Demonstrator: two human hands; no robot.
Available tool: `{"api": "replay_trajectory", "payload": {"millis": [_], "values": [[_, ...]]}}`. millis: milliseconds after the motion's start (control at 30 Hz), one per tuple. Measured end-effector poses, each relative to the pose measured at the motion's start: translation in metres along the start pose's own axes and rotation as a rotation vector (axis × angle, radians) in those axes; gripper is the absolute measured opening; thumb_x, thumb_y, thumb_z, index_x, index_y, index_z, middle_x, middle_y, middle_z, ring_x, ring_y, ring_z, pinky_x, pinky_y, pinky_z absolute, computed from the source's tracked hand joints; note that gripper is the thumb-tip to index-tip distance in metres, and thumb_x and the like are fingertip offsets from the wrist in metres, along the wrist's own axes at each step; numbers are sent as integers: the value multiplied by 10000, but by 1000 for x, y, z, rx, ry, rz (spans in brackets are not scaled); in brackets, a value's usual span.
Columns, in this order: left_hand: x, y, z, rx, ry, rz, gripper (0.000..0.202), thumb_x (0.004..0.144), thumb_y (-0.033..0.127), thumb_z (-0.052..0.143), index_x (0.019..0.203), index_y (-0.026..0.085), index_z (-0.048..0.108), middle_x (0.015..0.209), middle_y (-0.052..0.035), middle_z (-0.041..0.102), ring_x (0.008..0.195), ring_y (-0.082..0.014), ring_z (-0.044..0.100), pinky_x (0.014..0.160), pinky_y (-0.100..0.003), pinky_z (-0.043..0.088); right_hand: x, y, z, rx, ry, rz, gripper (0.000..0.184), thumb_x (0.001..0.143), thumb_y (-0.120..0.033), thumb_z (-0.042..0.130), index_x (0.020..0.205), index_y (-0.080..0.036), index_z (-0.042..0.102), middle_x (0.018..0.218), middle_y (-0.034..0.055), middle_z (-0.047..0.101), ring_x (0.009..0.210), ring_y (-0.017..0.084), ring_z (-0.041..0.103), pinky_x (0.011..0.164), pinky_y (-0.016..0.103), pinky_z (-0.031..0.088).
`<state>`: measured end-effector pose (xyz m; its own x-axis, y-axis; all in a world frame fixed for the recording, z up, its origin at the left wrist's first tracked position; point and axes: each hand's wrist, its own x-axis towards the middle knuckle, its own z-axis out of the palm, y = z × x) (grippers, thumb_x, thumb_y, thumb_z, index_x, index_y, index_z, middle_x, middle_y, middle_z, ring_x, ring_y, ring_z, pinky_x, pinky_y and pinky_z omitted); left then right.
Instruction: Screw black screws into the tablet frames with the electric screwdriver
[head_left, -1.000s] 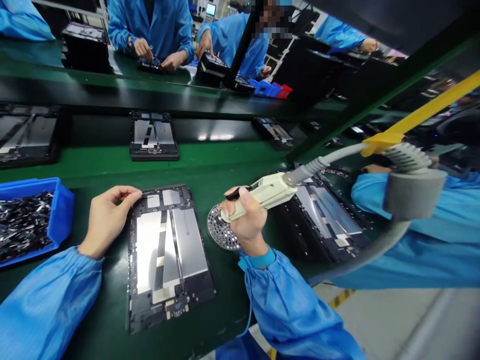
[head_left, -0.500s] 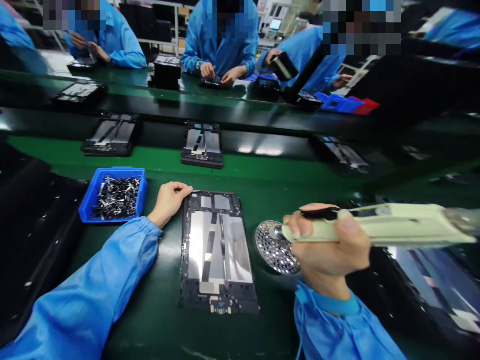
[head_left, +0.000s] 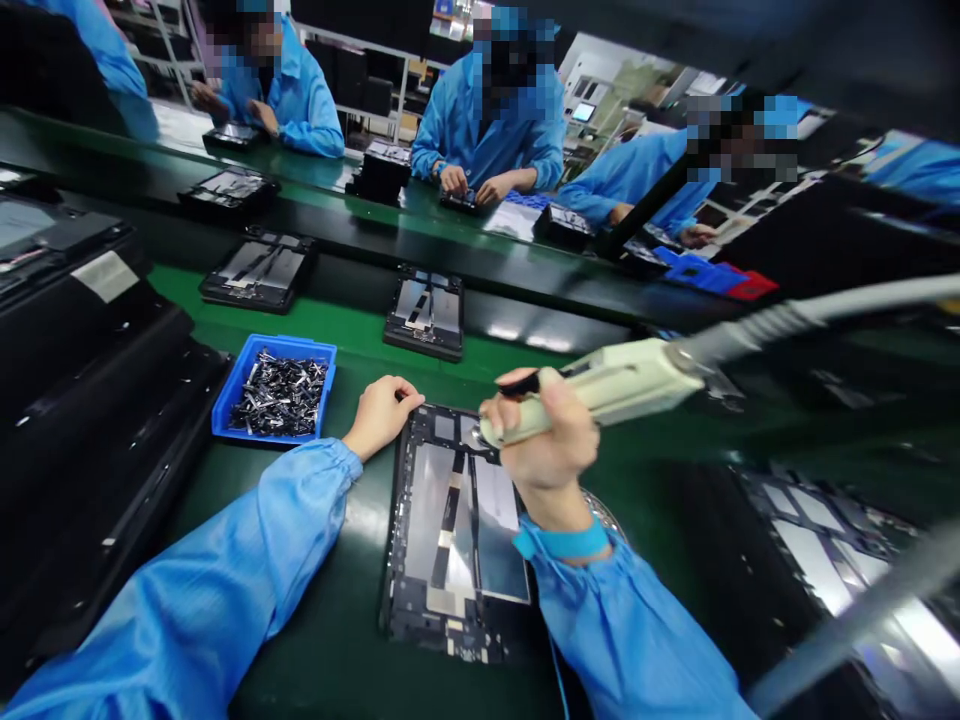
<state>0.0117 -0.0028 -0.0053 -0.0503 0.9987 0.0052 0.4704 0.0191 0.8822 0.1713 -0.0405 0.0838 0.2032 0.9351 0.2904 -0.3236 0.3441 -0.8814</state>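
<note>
An opened tablet chassis [head_left: 450,530] with silver plates lies on the green bench in front of me. My left hand [head_left: 379,415] rests at its top left corner, fingers curled against the frame edge. My right hand [head_left: 546,440] is wrapped round a cream electric screwdriver [head_left: 600,388], whose tip points at the chassis's top right area. A grey cable [head_left: 810,310] runs from the tool to the right. The round perforated screw dish [head_left: 611,515] is mostly hidden behind my right wrist.
A blue bin of small metal parts [head_left: 276,390] sits left of the chassis. More chassis [head_left: 426,312] lie on the belt beyond, and another [head_left: 832,540] at my right. Black trays [head_left: 82,400] fill the left. People in blue coats work across the line.
My right hand has swung the screwdriver left, from over the perforated dish to the top of the chassis. The view has shifted left. My left hand stays at the corner.
</note>
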Motion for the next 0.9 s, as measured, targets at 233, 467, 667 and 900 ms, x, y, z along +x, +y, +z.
{"api": "replay_trajectory", "payload": {"millis": [233,467,667,900], "values": [[2,1,-1,44,-34,1,119,890,170,702,807,168,787,888,-69,792,848,-213,699,819,-320,503,28,49,43,-34,-29,56,328,763,-527,784,698,-210,723,415,-69,518,368,100,471,456,267,505],[1,0,3,65,-42,-16,140,893,130,669,846,160,798,969,-91,803,918,-240,714,838,-330,493,33,63,45,-46,-31,76,345,762,-534,774,681,-206,704,388,-77,475,346,94,452,438,250,494],[2,-3,5,76,-28,-22,140,895,128,673,849,165,800,951,-76,795,900,-229,708,837,-316,500,32,65,49,-61,-11,76,332,701,-513,810,620,-211,697,391,-62,508,354,101,473,428,254,498],[2,-10,8,42,16,22,146,900,145,683,815,175,798,895,-60,779,859,-213,700,814,-317,510,30,52,43,51,2,43,355,742,-538,790,687,-194,724,382,-72,480,338,94,464,438,249,495]]}}
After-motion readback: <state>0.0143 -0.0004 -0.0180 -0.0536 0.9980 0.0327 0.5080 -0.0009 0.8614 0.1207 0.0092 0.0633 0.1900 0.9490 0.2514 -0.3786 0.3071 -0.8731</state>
